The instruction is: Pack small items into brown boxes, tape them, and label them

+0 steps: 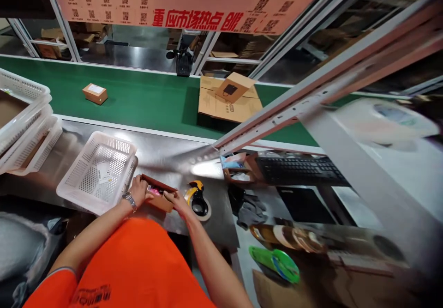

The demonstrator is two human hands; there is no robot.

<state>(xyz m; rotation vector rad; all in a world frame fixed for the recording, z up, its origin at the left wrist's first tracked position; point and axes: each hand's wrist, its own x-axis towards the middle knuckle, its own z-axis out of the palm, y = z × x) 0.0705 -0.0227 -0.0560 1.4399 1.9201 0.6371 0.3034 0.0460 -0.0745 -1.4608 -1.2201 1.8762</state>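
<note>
A small open cardboard box [161, 202] sits on the steel bench close to my body, with something pink in clear wrapping [155, 190] inside. My left hand [139, 191], a metal watch on its wrist, is closed around the box's left end. At the opposite end, my right hand [177, 201] grips the side and flap. Just right of that hand lies a yellow and black tape dispenser [198, 201] with a roll of tape. To the left stands a white perforated basket [98, 172] with a printed paper slip [104, 172] in it.
Beyond the bench runs a green conveyor belt [148, 98], carrying a small labelled carton [95, 93] and flattened cardboard [230, 100]. Stacked white baskets [34, 146] stand at left. A metal post [277, 118] slants across the right, near a keyboard [301, 170].
</note>
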